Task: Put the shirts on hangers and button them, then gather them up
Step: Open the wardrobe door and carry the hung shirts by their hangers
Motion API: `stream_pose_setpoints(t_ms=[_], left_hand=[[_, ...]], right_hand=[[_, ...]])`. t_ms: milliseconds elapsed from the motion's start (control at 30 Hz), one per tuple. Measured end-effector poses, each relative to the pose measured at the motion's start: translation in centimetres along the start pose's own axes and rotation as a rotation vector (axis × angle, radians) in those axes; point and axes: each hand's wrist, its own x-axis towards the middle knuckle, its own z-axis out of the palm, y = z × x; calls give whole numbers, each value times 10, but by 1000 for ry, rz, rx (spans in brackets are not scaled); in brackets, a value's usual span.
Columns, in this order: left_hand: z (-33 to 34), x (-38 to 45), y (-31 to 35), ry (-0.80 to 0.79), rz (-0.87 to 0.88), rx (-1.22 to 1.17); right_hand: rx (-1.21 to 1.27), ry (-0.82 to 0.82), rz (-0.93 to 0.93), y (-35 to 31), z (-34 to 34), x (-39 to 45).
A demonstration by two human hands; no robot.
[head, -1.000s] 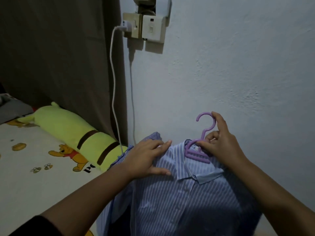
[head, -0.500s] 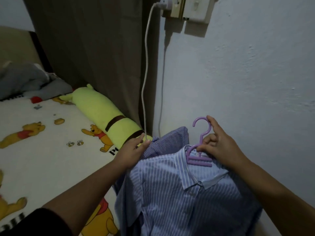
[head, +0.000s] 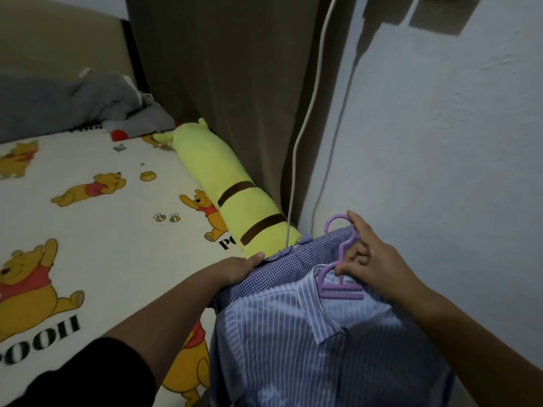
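A right hand (head: pixel 379 259) pinches the purple hanger (head: pixel 338 277) at the striped shirt (head: pixel 308 348) collar; the left hand (head: pixel 238 267), fingers loosely spread, rests on the checked shirt (head: pixel 282 265) just behind, beside the bed (head: pixel 88 230).

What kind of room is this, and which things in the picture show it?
Most likely a bedroom. A bed sheet printed with cartoon bears covers a mattress, a long yellow-green bolster pillow lies along its edge beside a brown curtain, and grey bedding is bunched at the far end.
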Motion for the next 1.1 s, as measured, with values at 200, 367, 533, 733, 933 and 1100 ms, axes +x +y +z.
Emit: stream_pose_setpoints(t_ms=[200,367,533,733,933,1100], left_hand=[[1,7,-2,-3,21,-13],[2,2,-3,220,120,-101],[-13,-23,8,422,386,-205],[-21,-57,21,479,594,-20],[-20,-99,40,517,755,113],[-33,-132,60,580,888,120]], right_hand=[[15,-20,-26,3,5,11],[-26,5,-67,2,3,12],[-50,52,-89,-9,-1,10],[-149,202,-135,-32,-12,5],[-103,416,-198,-60,-25,-10],[-11,565,-261,-84,-37,-39]])
